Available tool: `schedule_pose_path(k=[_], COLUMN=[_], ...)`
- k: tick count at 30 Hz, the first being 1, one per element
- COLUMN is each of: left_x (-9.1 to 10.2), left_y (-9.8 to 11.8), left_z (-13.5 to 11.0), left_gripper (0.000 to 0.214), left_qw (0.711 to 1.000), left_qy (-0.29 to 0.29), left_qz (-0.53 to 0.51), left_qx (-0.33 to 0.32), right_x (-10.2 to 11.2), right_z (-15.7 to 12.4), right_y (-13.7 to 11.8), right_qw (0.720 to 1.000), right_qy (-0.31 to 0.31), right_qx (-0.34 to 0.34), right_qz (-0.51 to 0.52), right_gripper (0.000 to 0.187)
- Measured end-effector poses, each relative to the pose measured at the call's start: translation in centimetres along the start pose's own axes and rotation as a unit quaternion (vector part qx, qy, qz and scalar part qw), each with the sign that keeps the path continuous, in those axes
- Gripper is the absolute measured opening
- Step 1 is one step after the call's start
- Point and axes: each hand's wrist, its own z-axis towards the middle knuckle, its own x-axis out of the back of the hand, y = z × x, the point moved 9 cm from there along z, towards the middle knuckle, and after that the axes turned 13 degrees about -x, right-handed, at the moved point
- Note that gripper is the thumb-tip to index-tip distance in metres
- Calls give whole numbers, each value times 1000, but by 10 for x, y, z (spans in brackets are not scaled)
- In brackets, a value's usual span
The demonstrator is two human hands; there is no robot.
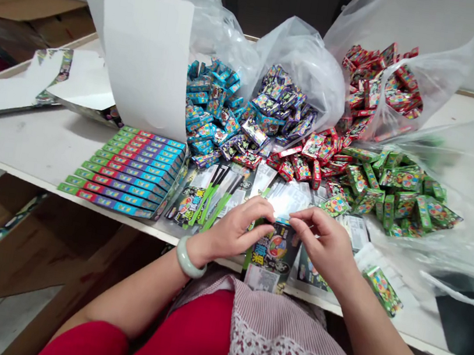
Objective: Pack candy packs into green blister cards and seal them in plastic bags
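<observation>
My left hand (236, 227) and my right hand (325, 243) both pinch the top edge of a clear printed packet (273, 253) held upright at the table's front edge. The left wrist wears a pale green bangle (188, 259). More flat clear packets (226, 191) lie on the table just behind my hands. One small green box (382, 287) lies by my right forearm.
Clear bags spill small boxes: blue (209, 109), purple (280, 104), red (380, 86) and green (398, 191). A fanned stack of long flat boxes (129, 171) lies at the left under a white card sheet (146, 56). Cardboard (11, 245) stands below the table (26, 139).
</observation>
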Motion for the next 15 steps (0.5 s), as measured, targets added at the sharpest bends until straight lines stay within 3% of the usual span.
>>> schedule_pose_path(k=[8,15], left_x=[-8,-11], left_y=[7,0], left_z=[-6,-2], left_gripper=[25,24], left_qw=[987,993], left_qy=[3,19], left_qz=[159,103], left_qx=[-25,55], right_x=[3,3], right_z=[3,5], right_y=[0,1], right_qw=[998,999], right_qy=[30,22], right_qx=[19,2], right_qz=[-45,-31], right_gripper=[20,19])
